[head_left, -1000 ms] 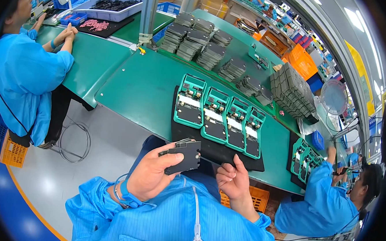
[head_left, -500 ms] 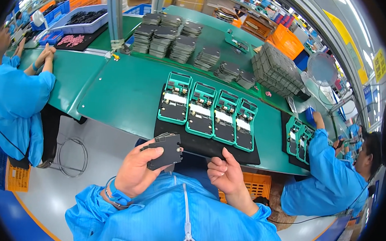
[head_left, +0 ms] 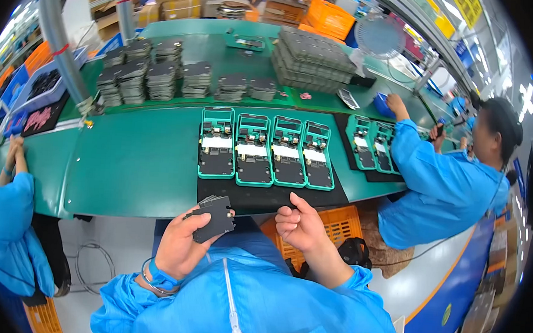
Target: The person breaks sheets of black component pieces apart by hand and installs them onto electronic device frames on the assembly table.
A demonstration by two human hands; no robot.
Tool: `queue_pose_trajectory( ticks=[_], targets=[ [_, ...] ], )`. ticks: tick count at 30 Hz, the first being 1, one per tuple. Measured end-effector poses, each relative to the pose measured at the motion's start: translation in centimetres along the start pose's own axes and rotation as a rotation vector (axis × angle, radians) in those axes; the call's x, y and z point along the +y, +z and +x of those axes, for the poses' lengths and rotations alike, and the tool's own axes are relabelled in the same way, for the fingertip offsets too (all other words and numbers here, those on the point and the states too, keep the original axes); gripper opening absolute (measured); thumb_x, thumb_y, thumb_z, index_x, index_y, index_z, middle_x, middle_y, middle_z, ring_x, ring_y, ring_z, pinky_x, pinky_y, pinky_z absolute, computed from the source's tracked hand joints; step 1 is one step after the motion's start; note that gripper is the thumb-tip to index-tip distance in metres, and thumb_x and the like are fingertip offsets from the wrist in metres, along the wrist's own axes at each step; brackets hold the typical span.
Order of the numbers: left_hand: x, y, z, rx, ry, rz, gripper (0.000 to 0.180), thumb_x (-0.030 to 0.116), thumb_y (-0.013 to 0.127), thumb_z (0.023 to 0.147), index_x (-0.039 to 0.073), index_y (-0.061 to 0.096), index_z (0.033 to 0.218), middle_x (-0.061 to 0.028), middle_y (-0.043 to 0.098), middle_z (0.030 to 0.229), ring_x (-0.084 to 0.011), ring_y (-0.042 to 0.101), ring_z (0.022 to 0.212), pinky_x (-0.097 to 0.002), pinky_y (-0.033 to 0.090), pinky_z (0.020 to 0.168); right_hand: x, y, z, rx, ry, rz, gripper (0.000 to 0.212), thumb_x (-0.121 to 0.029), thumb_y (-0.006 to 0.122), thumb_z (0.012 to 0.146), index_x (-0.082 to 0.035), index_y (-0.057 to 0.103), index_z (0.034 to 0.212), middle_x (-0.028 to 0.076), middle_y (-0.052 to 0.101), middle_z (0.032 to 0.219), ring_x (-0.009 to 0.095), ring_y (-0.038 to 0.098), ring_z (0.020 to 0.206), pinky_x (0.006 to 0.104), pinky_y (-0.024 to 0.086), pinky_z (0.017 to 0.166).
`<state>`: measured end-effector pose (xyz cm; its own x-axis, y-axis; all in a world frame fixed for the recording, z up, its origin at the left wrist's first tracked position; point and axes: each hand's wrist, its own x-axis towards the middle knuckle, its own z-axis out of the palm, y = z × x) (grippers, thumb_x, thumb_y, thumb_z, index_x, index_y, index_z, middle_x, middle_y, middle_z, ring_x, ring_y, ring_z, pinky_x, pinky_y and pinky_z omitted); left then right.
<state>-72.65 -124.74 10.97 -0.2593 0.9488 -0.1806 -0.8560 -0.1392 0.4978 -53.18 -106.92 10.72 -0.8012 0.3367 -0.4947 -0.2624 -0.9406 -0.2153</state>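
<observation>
My left hand (head_left: 179,243) is closed round a small fanned stack of thin dark grey plates (head_left: 218,220), thumb on top, in front of the bench's near edge. My right hand (head_left: 302,227) hovers to its right with fingers curled in and one digit pointing up. Whether anything small lies in those fingers is hidden. Beyond both hands, several green fixtures (head_left: 202,162) stand side by side on a black mat (head_left: 246,195). Each fixture carries black plates, a white strip and small metal parts.
Piles of grey plates (head_left: 162,78) and a large stacked block (head_left: 312,59) line the back of the green bench (head_left: 133,158). Co-workers in blue sit at left (head_left: 7,212) and right (head_left: 442,183), the right one beside more fixtures (head_left: 358,149). An orange crate (head_left: 342,226) stands below the bench.
The view has turned to the right, so the bench and co-workers appear shifted left. My hands keep nearly the same pose, the left still holding the plates.
</observation>
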Motion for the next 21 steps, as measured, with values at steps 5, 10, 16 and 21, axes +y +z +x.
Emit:
queue_pose_trajectory(
  ticks=[5, 10, 16, 21],
  targets=[
    [0.0, -2.8, 1.7, -0.094, -0.107, 0.020, 0.037, 0.003, 0.048, 0.087, -0.008, 0.045, 0.122, -0.0234, 0.056, 0.116, -0.0336, 0.055, 0.110, -0.0425, 0.043, 0.097, 1.2, -1.3, 1.1, 0.026, -0.181, -0.030, 0.040, -0.035, 0.056, 0.091, -0.003, 0.047, 0.070, 0.000, 0.045, 0.061, 0.008, 0.038, 0.051, 0.0209, 0.034, 0.045],
    [0.0, -4.0, 3.1, -0.139, -0.158, 0.089, 0.035, 0.005, 0.049, 0.087, -0.007, 0.049, 0.120, -0.0191, 0.058, 0.114, -0.0276, 0.056, 0.108, -0.0374, 0.042, 0.098, 1.8, -3.1, 2.3, 0.009, -0.285, -0.042, 0.032, -0.031, 0.054, 0.093, -0.002, 0.051, 0.079, 0.004, 0.053, 0.070, 0.009, 0.044, 0.056, 0.0227, 0.039, 0.051],
    [-0.4, -5.0, 4.0, -0.146, -0.145, 0.121, 0.036, 0.005, 0.047, 0.087, -0.005, 0.050, 0.121, -0.0179, 0.059, 0.113, -0.0266, 0.055, 0.108, -0.0374, 0.041, 0.098, 1.7, -3.6, 2.6, 0.011, -0.406, -0.286, 0.028, -0.028, 0.051, 0.095, -0.002, 0.054, 0.085, 0.008, 0.061, 0.079, 0.013, 0.050, 0.062, 0.0265, 0.042, 0.055],
    [-1.0, -5.3, 4.4, -0.128, -0.138, 0.123, 0.037, 0.005, 0.047, 0.087, -0.006, 0.049, 0.122, -0.0182, 0.058, 0.113, -0.0272, 0.055, 0.109, -0.0375, 0.041, 0.098, -0.1, -3.9, 3.0, -0.021, -0.300, -0.319, 0.030, -0.026, 0.049, 0.095, 0.003, 0.055, 0.092, 0.009, 0.062, 0.081, 0.015, 0.053, 0.066, 0.0263, 0.045, 0.058]
  ],
)
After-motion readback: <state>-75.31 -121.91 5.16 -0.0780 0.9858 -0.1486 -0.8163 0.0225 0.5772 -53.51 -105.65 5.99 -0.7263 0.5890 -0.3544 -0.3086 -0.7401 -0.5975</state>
